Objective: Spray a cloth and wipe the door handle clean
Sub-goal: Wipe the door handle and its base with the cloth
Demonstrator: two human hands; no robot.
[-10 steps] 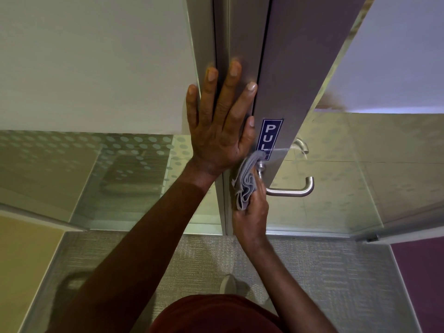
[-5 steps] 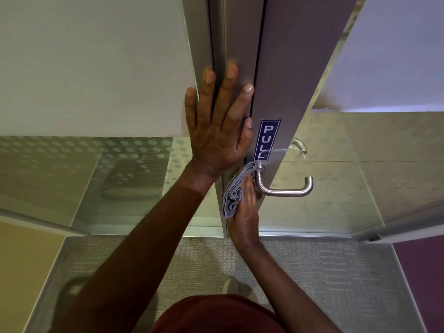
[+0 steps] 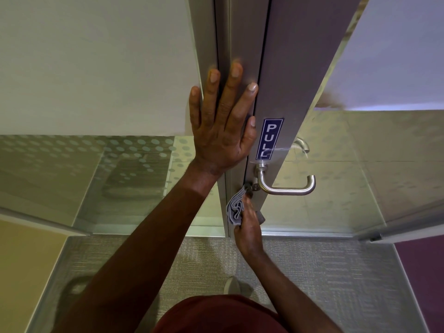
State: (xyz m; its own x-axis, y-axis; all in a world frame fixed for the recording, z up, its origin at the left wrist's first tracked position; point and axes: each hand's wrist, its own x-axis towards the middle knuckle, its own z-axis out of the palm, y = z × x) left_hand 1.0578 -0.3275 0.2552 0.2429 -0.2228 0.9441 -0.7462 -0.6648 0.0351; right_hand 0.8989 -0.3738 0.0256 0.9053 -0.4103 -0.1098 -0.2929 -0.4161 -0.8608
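A brushed steel lever door handle (image 3: 287, 188) juts from the grey door edge (image 3: 288, 68), under a blue PULL sticker (image 3: 268, 139). My left hand (image 3: 222, 126) lies flat with straight fingers across the door frame and door edge, above the handle. My right hand (image 3: 248, 227) grips a bunched grey cloth (image 3: 235, 207) just below and left of the handle's base. The cloth's top touches the door edge by the lock cylinder (image 3: 254, 186). A second handle (image 3: 301, 144) shows through the glass on the far side.
Frosted, dotted glass panels (image 3: 108, 169) flank the door. Grey carpet (image 3: 336, 272) covers the floor below. A shoe tip (image 3: 231, 284) shows near the frame's foot. A purple wall (image 3: 422, 272) stands at the right, a yellow one (image 3: 21, 272) at the left.
My right hand has slid the cloth down from the handle's base to below it, uncovering the handle's neck. My left hand has stayed pressed on the door edge.
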